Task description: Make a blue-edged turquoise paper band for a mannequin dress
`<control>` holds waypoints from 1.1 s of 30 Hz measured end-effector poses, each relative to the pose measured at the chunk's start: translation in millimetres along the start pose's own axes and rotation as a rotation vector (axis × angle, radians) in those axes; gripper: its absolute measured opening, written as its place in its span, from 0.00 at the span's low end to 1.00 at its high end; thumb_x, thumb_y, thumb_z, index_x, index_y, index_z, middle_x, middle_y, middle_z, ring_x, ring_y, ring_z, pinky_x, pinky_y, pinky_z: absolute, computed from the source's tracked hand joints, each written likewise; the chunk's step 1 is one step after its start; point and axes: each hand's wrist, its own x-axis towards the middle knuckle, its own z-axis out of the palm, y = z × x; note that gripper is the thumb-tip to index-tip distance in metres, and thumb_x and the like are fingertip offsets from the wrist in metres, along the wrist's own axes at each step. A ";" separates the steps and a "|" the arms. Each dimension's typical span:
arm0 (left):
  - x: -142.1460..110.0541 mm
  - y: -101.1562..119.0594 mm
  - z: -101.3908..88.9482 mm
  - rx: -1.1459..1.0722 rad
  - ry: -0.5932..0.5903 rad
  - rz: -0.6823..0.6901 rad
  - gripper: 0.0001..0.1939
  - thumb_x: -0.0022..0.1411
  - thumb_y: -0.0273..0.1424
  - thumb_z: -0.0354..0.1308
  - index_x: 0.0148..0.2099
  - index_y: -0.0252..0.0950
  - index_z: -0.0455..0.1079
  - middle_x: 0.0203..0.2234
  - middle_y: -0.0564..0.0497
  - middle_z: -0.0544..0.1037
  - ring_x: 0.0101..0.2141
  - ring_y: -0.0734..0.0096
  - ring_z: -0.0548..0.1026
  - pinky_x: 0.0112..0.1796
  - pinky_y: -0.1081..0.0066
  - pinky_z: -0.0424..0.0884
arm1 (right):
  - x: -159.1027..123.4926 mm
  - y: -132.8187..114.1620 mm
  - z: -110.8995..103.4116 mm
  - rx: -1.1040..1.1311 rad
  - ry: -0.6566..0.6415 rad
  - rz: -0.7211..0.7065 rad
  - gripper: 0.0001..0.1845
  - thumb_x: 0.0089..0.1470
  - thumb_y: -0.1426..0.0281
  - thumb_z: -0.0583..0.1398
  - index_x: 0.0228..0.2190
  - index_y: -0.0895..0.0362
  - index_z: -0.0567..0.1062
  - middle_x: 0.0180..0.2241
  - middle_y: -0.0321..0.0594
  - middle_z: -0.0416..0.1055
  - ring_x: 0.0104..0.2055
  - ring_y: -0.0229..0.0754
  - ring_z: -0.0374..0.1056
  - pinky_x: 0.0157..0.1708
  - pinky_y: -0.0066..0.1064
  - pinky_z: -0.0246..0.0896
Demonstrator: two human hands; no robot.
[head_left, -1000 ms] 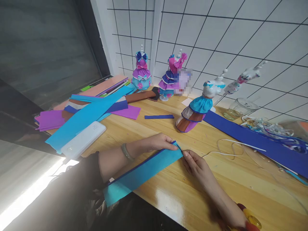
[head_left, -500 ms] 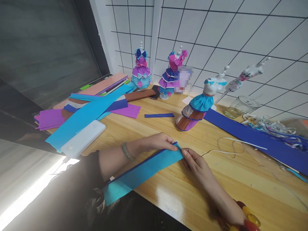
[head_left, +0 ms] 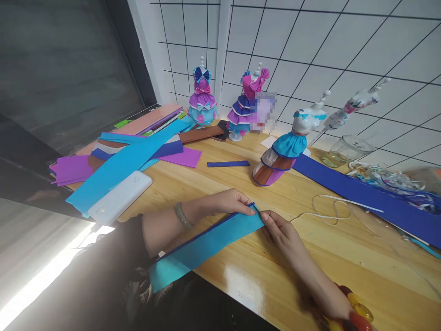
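Hands [head_left: 234, 201] [head_left: 278, 227] barely shifted; both pinch the turquoise strip [head_left: 210, 246] (navy-edged).

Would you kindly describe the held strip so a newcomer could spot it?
Above the wooden table, toward its near edge, the left hand and right hand pinch one end of a turquoise strip. Dark blue trim along its far side distinguishes it from the plain blue strip further left.

White power bank [head_left: 120, 198] left — glass jar [head_left: 349, 149] right
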 end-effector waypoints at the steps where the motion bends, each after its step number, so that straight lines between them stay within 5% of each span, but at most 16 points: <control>1: 0.2 -0.2 0.2 -0.006 -0.001 -0.007 0.18 0.49 0.43 0.63 0.27 0.31 0.69 0.19 0.57 0.68 0.21 0.82 0.62 0.25 0.76 0.57 | 0.1 0.0 0.0 -0.003 -0.002 -0.002 0.24 0.53 0.47 0.52 0.28 0.55 0.70 0.19 0.33 0.59 0.23 0.37 0.56 0.21 0.28 0.50; 23: -1.8 2.5 2.2 -0.004 0.006 -0.033 0.20 0.46 0.44 0.65 0.27 0.31 0.69 0.19 0.57 0.67 0.21 0.82 0.62 0.24 0.75 0.56 | 0.3 0.1 -1.9 -0.014 0.028 0.010 0.22 0.55 0.49 0.52 0.26 0.55 0.67 0.19 0.30 0.54 0.21 0.34 0.48 0.22 0.28 0.46; 33: 1.2 4.4 1.9 -0.157 0.079 -0.059 0.14 0.47 0.38 0.65 0.29 0.32 0.72 0.24 0.54 0.74 0.24 0.80 0.68 0.30 0.75 0.62 | 15.8 26.0 -84.0 -0.733 0.388 0.150 0.25 0.56 0.51 0.48 0.39 0.57 0.71 0.35 0.50 0.72 0.37 0.53 0.67 0.31 0.37 0.57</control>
